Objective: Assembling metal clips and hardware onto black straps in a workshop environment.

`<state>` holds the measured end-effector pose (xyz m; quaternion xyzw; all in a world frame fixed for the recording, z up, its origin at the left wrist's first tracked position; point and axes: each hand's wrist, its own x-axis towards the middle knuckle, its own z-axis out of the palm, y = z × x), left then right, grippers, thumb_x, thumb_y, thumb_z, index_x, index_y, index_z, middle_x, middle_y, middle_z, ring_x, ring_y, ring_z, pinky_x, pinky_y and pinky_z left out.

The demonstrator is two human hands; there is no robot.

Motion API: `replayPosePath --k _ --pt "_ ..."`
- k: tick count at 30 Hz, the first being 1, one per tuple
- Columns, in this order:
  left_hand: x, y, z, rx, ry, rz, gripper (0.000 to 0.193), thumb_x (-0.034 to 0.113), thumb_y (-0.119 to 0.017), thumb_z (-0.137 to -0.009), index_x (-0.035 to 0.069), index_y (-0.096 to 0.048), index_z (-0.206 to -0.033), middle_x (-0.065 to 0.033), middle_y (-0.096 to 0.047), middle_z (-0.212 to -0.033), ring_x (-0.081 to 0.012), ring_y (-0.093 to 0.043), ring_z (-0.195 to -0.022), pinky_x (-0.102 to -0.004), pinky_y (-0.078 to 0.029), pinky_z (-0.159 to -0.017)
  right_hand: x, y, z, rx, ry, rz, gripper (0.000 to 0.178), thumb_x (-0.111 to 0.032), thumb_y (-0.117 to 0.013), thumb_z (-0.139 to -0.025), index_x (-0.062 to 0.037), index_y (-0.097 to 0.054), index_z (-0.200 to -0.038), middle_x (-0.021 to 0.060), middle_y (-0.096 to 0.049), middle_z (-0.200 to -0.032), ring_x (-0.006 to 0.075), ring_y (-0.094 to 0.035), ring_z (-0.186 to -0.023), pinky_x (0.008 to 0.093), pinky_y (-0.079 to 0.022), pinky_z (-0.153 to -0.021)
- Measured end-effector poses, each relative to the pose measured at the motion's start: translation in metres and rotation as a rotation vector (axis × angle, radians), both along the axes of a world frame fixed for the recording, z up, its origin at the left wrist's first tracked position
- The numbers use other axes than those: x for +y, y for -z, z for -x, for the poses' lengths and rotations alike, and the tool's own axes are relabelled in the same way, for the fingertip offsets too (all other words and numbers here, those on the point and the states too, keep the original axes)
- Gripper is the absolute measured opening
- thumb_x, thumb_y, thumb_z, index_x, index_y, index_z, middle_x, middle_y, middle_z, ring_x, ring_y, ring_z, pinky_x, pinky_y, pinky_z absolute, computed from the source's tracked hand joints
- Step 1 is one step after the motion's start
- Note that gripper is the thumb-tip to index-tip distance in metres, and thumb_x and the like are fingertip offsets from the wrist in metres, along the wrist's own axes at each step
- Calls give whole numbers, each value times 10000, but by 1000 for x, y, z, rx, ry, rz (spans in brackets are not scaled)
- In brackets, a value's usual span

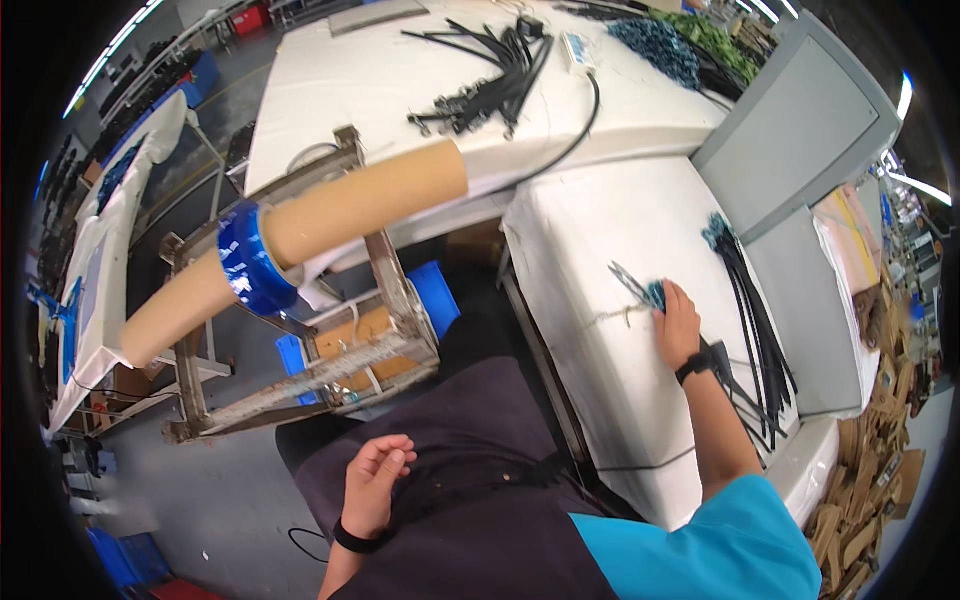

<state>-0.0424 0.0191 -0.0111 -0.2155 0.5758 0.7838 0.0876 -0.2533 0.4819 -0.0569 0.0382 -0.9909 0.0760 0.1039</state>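
Note:
My right hand [680, 328] is over the white-covered side table, its fingers curled down on a teal, fuzzy-looking clump [655, 293]. Beside the fingertips lie narrow metal blades [630, 283], like those of scissors, with their handle end hidden. A thin pale cord [612, 316] runs leftward from near the clump. Black straps [735, 380] show under my right wrist. Over my lap, my left hand [375, 482] is raised with fingers curled and thumb against them, and nothing shows in it.
To the right lies a bundle of black straps with teal ends [755, 320], below a grey upright panel [800, 110]. Ahead-left, a metal frame [395, 290] carries a cardboard tube [370, 200] with a blue tape roll [250, 260]. More black straps [490, 85] lie on the far table.

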Motion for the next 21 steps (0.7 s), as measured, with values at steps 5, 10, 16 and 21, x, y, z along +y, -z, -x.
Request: replayPosePath --k 5,10,16,21 --pt "-4 -4 -1 -28 -40 16 204 119 -547 -930 25 -568 -1110 -53 -619 -1050 -124 -595 -922 -245 -468 -771 -42 -56 14 166 -152 218 532 -143 -626 -825 2 -437 -1300 202 -488 -1243 344 -472 -1136 425 -382 -953" --pt "-10 -2 0 -77 -22 -3 218 115 -546 -930 17 -565 -1124 -64 -620 -1064 -126 -596 -934 -243 -466 -779 -125 -124 67 -30 -431 704 243 -95 -628 -849 -1 -623 -1072 134 -636 -935 238 -617 -848 298 -485 -775" --pt "-15 -2 5 -69 -50 8 218 108 -540 -933 14 -562 -1129 -70 -618 -1075 -132 -597 -946 -246 -467 -784 -199 -150 170 131 -725 515 176 -113 -612 -847 -3 -649 -979 148 -640 -859 259 -615 -757 329 -483 -684" --pt "-20 5 -2 -91 -106 2 229 118 -571 -920 0 -576 -1117 -80 -636 -1058 -143 -613 -940 -243 -475 -768 -235 -143 272 306 -714 451 134 -113 -597 -826 -33 -670 -904 167 -628 -825 334 -602 -793 378 -487 -723"
